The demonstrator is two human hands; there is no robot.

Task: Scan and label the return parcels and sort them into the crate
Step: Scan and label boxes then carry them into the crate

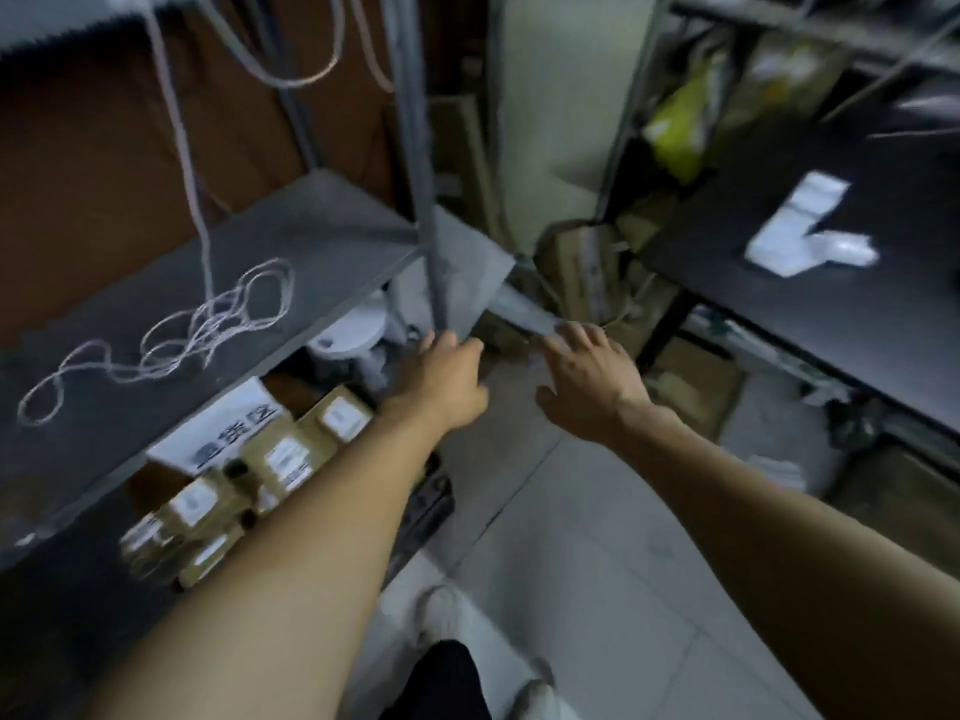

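Both arms stretched forward toward a grey poly-mailer parcel (470, 272) at the corner post of the grey metal shelf (291, 241); left hand (441, 379) pinching its lower edge, fingers curled onto it; right hand (587, 379) spread and relaxed beside the parcel's lower right end, touching or just short, too blurred to tell. Small labelled cardboard boxes (270, 459) heaped under the shelf, in what may be a crate, hard to tell; no scanner visible. Judged early for this parcel: being picked up, scanning, labelling and sorting still ahead. White packets (800, 226) lying on the black table (831, 314).
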